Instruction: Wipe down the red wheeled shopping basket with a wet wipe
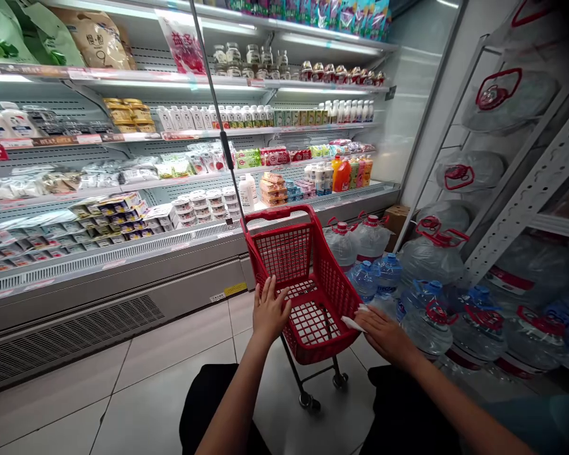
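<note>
A small red plastic shopping cart (329, 351) on a dark metal frame stands in front of me, its slotted basket holding nothing that I can see. My left hand (269, 313) is at the basket's left rim, palm down with the fingers stretched out and apart. On the opposite side, my right hand (384, 333) presses a crumpled white tissue (353, 324) against the front right corner of the rim. Part of the tissue is hidden under the fingers. A thin dark pole (213, 101) rises from the cart's far left corner.
An open refrigerated shelf unit (208, 259) with yogurts, drinks and pouches runs along the back and left. Large water bottles (429, 325) crowd the floor at right, close to the cart. A metal rack (516, 202) stands behind them. The floor (171, 373) is pale tile.
</note>
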Demonstrator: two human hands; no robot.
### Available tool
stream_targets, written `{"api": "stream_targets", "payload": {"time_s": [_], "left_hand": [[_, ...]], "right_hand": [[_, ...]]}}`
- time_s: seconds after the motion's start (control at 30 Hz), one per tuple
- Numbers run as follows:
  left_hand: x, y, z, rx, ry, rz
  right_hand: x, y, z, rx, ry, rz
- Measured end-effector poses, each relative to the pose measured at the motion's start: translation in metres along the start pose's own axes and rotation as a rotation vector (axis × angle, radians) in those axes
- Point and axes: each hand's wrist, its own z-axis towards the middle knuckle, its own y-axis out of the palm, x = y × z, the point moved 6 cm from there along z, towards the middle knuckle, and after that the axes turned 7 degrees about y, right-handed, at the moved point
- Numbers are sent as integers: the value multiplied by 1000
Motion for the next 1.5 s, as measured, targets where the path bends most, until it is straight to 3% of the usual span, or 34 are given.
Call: {"api": "stream_targets", "payload": {"time_s": [0.1,0.2,0.33,0.43,0.67,0.77,0.87,0.97,1.07,1.13,1.23,1.4,1.5], "left_hand": [[15,1,-5,56,-9,41],[51,15,-14,43,93,5],[81,33,-30,0,170,-64],[69,33,-41,-29,170,-82],[17,7,-50,-119,354,-78],[-1,2,-46,-144,341,-78],[-15,1,-40,-134,191,-40],[-8,2,-40,-140,100,-66],[18,3,-46,-151,129,-208],[32,3,-51,-151,149,-277],[34,3,-59,-156,150,-282],[9,1,-61,-204,120,-247],[-4,-2,-53,-211,54,-198]], "right_hand": [[-17,9,5,95,114,-22],[-56,18,15,153,212,-13],[-104,19,30,111,162,44],[-110,11,34,35,74,104],[-72,-9,45,-65,-207,134],[-58,-9,64,-67,-151,124],[-61,-8,77,-24,-42,106],[-94,-2,78,-42,-62,127],[-135,6,74,-86,-206,194],[-143,8,73,-75,-257,220],[-107,8,76,-54,-204,196],[7,-6,83,5,55,22],[32,-15,83,51,138,-53]]}}
